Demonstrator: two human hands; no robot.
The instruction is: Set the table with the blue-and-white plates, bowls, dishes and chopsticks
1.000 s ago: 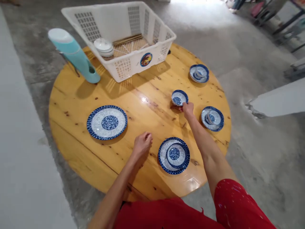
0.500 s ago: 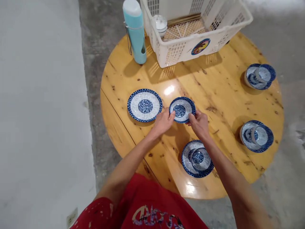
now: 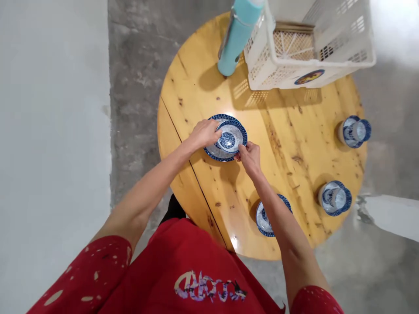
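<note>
A small blue-and-white bowl [image 3: 230,136] sits over a larger blue-and-white plate [image 3: 213,152] near the left side of the round wooden table [image 3: 288,144]. My left hand [image 3: 204,132] grips the bowl's left rim. My right hand [image 3: 249,155] pinches its lower right rim. Both hands hold the bowl on or just above the plate; I cannot tell if it rests.
A teal flask [image 3: 237,35] stands at the back beside a white plastic basket [image 3: 310,43]. A plate-and-bowl set [image 3: 266,218] lies under my right forearm. Two more sets [image 3: 354,131] [image 3: 334,198] sit at the right edge. Concrete floor surrounds the table.
The bowl went from my right hand alone at mid-table into both hands and left onto the large plate. The camera view swung left and down.
</note>
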